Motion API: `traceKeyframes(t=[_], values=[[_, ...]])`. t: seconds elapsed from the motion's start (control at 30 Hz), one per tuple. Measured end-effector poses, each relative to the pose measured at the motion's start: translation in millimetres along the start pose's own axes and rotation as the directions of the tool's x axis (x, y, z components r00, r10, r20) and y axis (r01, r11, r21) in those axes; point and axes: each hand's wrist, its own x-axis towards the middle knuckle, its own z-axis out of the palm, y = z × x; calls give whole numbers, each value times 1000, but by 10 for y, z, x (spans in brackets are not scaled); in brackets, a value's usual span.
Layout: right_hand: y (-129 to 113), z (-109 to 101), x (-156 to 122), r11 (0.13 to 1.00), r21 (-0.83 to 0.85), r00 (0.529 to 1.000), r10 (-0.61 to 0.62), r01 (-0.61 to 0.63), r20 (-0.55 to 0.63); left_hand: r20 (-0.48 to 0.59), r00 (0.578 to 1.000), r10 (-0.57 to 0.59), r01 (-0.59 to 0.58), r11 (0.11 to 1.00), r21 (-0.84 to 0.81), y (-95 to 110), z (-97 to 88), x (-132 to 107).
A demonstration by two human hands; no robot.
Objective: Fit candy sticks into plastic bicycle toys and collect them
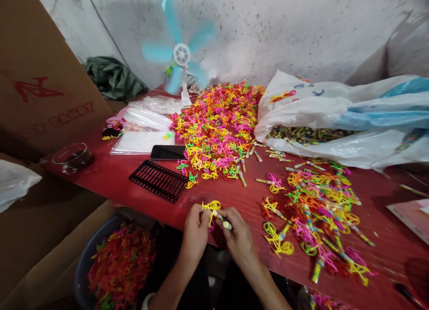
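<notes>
While both hands meet at the near edge of the red tabletop, they share one small thing: a yellow plastic toy bicycle with a thin wrapped candy stick laid against its frame. The left hand is closed in a pinch on the bicycle's lower part, its wheel standing up above the fingers, which seems to steady the frame. The right hand pinches the candy stick near its pale end, fingers curled and thumb on top, as though pressing it into the frame. Both forearms rise from the bottom of the view and angle inward, wrists just above the table's edge.

Things lie sorted by kind. A large heap of bare pink, yellow, orange and green plastic bicycles sits in the middle, within an arm's reach. To the right, a spread of bicycles already carrying candy sticks lies apart from it, beside a white plastic sack open on more wrapped sticks. Left of the heap are a black slatted plastic tray, a dark phone and clear plastic bags. A small blue-bladed fan spins at the back. Below the tabletop's edge, a dark basin holds tangled coloured plastic scraps.
</notes>
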Motion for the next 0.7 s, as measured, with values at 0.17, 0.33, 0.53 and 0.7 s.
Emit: traceKeyframes(t=[0.17, 0.33, 0.53, 0.7], values=[[-17, 163, -74, 995, -71, 996, -74, 70, -51, -64, 997, -31, 35, 998, 60, -108, -4, 23], [-14, 265, -170, 995, -39, 995, -97, 96, -22, -46, 999, -25, 30, 994, 108, -173, -54, 37], [112, -67, -116, 995, -100, 999, -26, 29, 27, 145, 983, 112, -138, 974, 182, 36, -152, 104], [316, -621, 38, 937, -348, 990, -43, -5, -131, 60, 897, 437, -399, 747, 532, 101, -555, 476]])
